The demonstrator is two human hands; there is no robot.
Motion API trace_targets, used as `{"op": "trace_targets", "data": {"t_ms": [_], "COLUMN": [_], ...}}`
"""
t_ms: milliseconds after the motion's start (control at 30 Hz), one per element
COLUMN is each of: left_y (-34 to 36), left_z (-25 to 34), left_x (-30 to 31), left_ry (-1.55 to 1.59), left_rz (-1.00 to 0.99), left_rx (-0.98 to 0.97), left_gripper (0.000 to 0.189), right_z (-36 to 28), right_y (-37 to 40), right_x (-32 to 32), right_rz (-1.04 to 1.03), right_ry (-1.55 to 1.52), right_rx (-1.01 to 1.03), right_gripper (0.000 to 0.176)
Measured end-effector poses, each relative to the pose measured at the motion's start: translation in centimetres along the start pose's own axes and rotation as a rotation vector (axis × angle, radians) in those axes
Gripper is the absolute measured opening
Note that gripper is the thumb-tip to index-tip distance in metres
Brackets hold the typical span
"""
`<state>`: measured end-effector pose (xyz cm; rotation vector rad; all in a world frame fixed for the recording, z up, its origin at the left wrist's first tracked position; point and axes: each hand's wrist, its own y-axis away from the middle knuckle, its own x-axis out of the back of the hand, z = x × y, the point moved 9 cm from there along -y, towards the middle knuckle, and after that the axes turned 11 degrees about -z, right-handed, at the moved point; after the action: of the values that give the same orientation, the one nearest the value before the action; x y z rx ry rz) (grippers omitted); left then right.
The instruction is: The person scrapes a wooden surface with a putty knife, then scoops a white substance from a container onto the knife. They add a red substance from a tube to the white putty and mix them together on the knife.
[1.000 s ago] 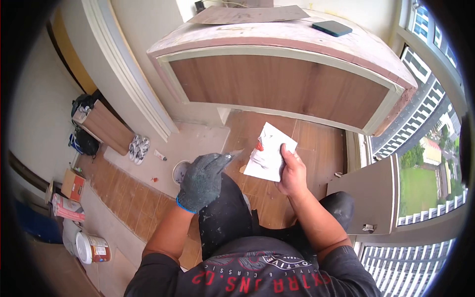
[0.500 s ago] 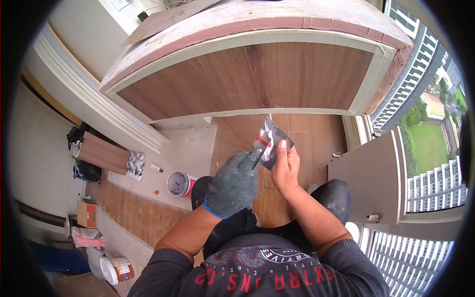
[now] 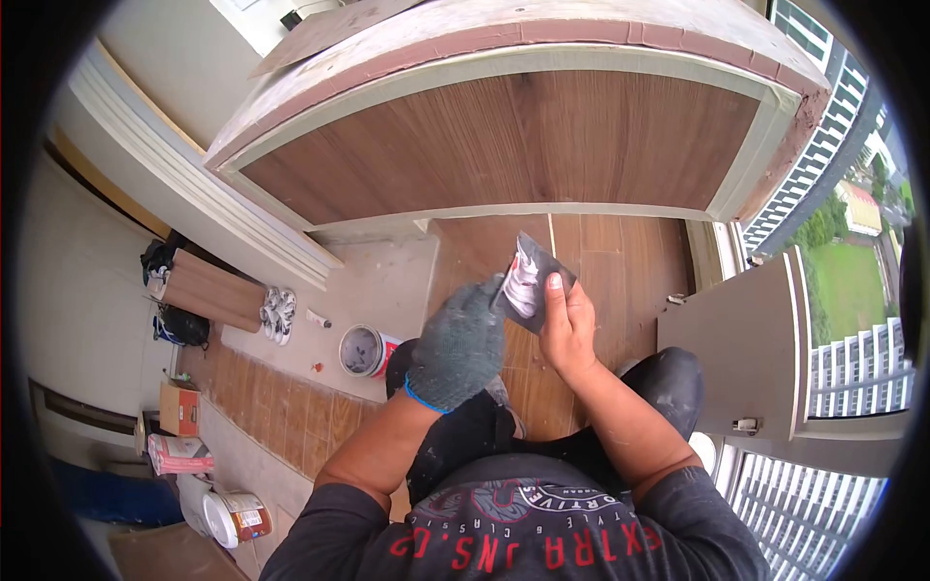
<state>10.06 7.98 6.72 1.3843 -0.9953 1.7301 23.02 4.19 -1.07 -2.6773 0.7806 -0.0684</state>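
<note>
My left hand (image 3: 453,339), in a dark grey knit glove with a blue cuff, is closed around a putty knife (image 3: 498,294), most of which the glove hides. In my bare right hand (image 3: 569,334) is a dark flat spreader plate (image 3: 555,279), gripped at its right edge with the thumb on top. Pinkish-white putty (image 3: 523,286) lies in ridges on the plate's left part. The knife's edge meets the plate's left side beside the putty. Both hands are over the floor, below a wood-grain panel (image 3: 513,145) with taped edges.
A putty bucket (image 3: 362,351) stands left of my knee, near a small tube (image 3: 317,319). Shoes (image 3: 278,315), a backpack (image 3: 182,326), a cardboard box (image 3: 179,407) and a white tub (image 3: 235,518) are further left. A cabinet door (image 3: 736,339) stands at right by the window.
The putty now lies spread in ridges on the plate; before, it was a bunched streak beside the knife's blade. The gloved hand has shifted slightly up, and the view has moved a little.
</note>
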Motion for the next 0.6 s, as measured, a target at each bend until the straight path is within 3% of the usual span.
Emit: {"op": "trace_targets", "data": {"t_ms": [67,100,200,233,333,433,600], "left_y": [0.7,0.9,1.3,1.5,2.1,2.8,3.3], "left_z": [0.8,1.2,-0.3,-0.3,0.3,0.8,-2.4], "left_x": [0.0,0.0,3.9,3.8,2.0,0.6,-0.4], "left_ry": [0.012,0.017,-0.034,-0.032,0.115,0.060,-0.129], "left_rz": [0.002,-0.002,0.155,0.144,0.185,0.233,0.195], "left_rx": [-0.102,-0.157,-0.218,-0.236,-0.226,-0.232,-0.181], "left_gripper": [0.042,0.042,0.043,0.040,0.036,0.032,0.055], "right_z": [1.5,3.1,4.5,4.3,4.5,4.4,3.9], "right_y": [0.0,0.0,0.0,0.2,0.4,0.2,-0.6], "right_x": [-0.3,-0.2,-1.1,-1.3,-2.1,-1.5,0.5], "right_rz": [0.008,-0.098,-0.070,-0.061,-0.084,-0.057,0.004], "right_ry": [-0.089,-0.139,-0.784,-0.867,-1.068,-1.119,-1.095], "right_rx": [-0.017,-0.175,-0.407,-0.517,-0.557,-0.548,-0.430], "right_gripper": [0.044,0.040,0.039,0.038,0.040,0.042,0.039]}}
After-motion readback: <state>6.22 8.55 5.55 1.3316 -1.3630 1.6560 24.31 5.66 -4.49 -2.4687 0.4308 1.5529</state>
